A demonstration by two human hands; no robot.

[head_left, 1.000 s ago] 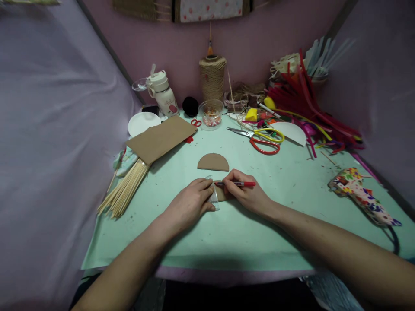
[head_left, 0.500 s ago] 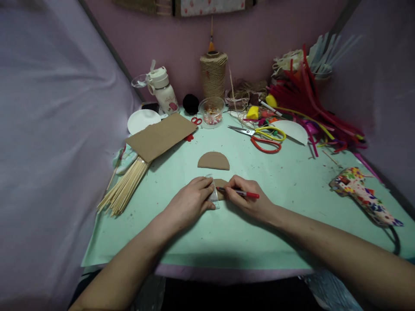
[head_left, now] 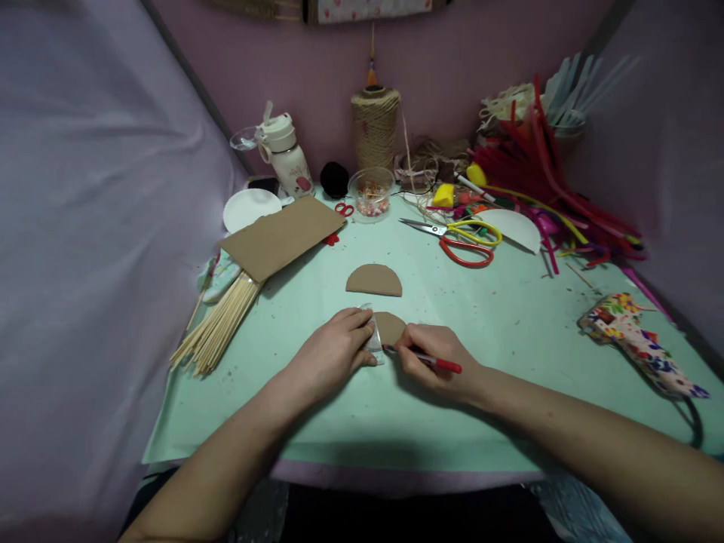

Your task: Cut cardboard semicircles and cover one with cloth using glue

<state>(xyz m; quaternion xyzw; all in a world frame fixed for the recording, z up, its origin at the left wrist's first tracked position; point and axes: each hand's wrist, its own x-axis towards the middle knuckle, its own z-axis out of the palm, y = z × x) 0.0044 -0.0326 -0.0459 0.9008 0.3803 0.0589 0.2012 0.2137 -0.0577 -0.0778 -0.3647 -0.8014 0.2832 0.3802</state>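
Observation:
My left hand [head_left: 339, 343] presses a clear plastic piece [head_left: 374, 339] down over the left part of a brown half-round cardboard piece [head_left: 390, 327]. A red pen [head_left: 433, 360] is pinched in my right hand [head_left: 435, 358], its tip at the lower edge of that cardboard, beside the clear piece. Part of this cardboard is hidden under my left fingers. Just beyond it lies a second half-round of cardboard [head_left: 374, 280], touched by neither hand.
Scissors [head_left: 452, 232] lie beyond my right hand. A cardboard sheet [head_left: 283, 237] rests over wooden sticks [head_left: 223, 328] at left. A flowered glue gun [head_left: 639, 343] is at right. Behind stand a bottle [head_left: 287, 158], twine spool [head_left: 375, 128] and bead cup [head_left: 372, 197].
My right hand has moved the pen tip down along the clear piece, from the cardboard's middle to its lower edge. More of the cardboard shows. My left hand stays in place.

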